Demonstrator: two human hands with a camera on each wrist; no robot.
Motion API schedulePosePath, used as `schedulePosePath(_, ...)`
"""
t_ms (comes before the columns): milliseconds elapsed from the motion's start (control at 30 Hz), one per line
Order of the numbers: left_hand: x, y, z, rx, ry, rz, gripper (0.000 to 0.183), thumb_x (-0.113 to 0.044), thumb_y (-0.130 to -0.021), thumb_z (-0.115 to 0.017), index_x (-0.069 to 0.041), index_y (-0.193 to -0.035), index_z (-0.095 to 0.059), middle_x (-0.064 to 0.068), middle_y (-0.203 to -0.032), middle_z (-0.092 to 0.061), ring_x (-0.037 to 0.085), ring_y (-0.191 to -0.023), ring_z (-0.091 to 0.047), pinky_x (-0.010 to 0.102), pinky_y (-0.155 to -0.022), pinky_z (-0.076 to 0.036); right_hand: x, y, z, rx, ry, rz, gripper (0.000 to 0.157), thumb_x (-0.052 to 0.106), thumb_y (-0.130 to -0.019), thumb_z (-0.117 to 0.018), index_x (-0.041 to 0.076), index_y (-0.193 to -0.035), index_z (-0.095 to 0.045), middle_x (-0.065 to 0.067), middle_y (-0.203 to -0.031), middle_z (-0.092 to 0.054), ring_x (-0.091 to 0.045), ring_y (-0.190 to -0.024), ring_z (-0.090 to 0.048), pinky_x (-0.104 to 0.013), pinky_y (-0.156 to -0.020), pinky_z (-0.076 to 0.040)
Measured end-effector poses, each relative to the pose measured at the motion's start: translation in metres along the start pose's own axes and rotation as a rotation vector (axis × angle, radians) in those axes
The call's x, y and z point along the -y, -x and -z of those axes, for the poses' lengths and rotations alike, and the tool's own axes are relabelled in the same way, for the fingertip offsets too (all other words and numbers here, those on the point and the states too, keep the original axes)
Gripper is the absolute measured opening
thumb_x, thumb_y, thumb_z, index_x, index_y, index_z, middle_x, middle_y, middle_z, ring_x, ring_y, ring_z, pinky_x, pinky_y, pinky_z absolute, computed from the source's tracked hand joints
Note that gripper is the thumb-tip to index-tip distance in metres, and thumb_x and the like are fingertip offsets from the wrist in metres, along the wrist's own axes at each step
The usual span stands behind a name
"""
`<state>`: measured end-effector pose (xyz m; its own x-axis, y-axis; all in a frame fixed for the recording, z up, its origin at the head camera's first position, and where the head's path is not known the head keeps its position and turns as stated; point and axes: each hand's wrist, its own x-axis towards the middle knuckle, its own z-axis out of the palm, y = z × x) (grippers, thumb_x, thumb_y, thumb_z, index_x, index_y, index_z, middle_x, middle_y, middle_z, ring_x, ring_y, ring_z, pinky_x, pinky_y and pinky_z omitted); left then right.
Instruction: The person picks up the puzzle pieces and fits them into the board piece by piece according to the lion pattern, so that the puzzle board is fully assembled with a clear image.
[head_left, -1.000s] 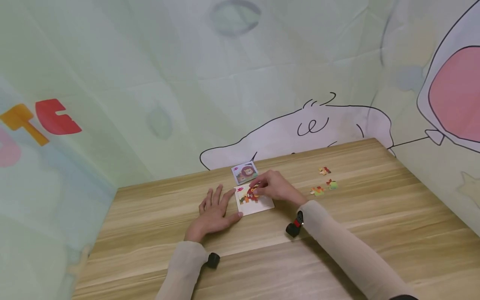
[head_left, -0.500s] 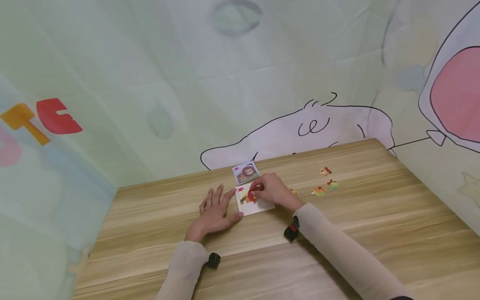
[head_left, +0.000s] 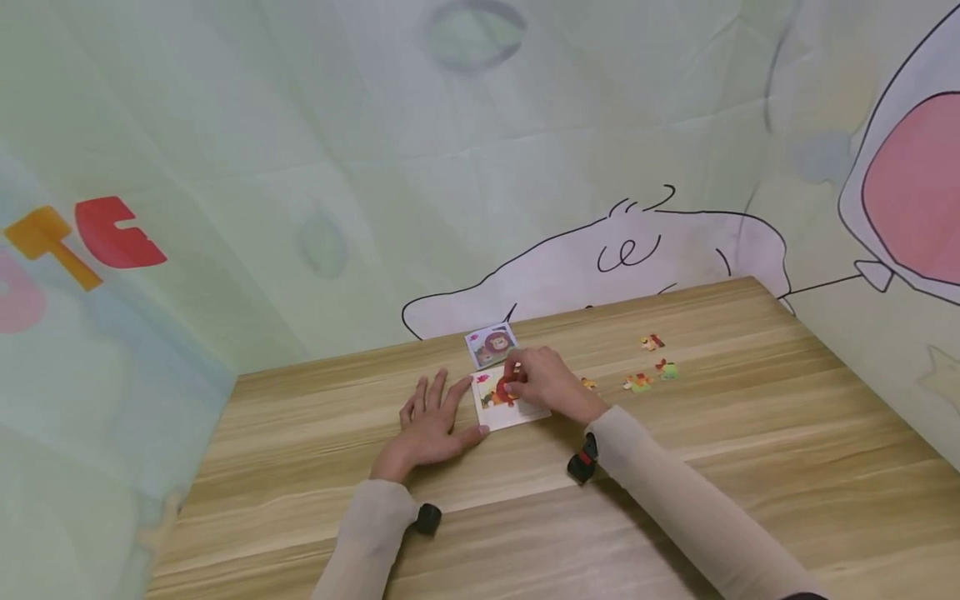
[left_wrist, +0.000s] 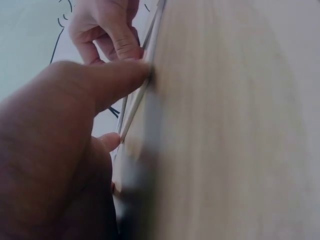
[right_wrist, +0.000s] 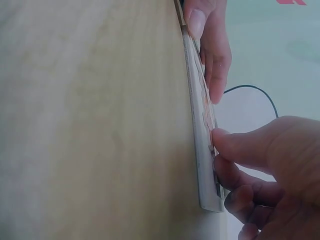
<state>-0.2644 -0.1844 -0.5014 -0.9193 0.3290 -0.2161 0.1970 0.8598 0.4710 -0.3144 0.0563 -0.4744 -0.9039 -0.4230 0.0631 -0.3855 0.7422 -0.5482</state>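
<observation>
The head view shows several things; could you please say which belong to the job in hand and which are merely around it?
Belongs to the job: white jigsaw board, jigsaw pieces on it, loose jigsaw pieces, probably lion picture card.

Merely around: printed backdrop, wrist cameras.

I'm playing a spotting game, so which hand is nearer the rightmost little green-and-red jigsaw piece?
Right. The right hand is over the flat white puzzle board, left of the jigsaw piece; the left hand is farther away, at the board's left edge.
</observation>
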Motion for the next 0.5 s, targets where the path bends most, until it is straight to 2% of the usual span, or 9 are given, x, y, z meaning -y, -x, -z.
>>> schedulePosePath(300,-0.0037,-0.0032,0.0008,0.037,-0.012,0.016,0.097,-0.067,-0.097,-0.06,-0.031,-0.174,-0.014,0.015,-0.183,0.013,0.052,-0.165,0.019,0.08,-0.127,0.0,-0.0051,0.0021,0.0002,-0.009,-0.028,0.005,0.009,0.015,-0.095,-0.082,0.013,-0.097,-0.073,-0.003,-0.084,-0.074,-0.014,-0.075,-0.06,-0.024,-0.067,-0.044)
schedulePosePath(500,-0.0015,-0.0029,0.0006,0.013,-0.009,0.015,0.097,-0.067,-0.096,-0.062,-0.03,-0.174,-0.017,0.016,-0.183,0.011,0.052,-0.165,0.018,0.08,-0.126,-0.001,-0.0074,0.003,0.0003,-0.066,-0.054,0.055,0.008,0.014,-0.097,-0.08,0.011,-0.1,-0.072,-0.003,-0.084,-0.074,-0.012,-0.073,-0.059,-0.023,-0.065,-0.044)
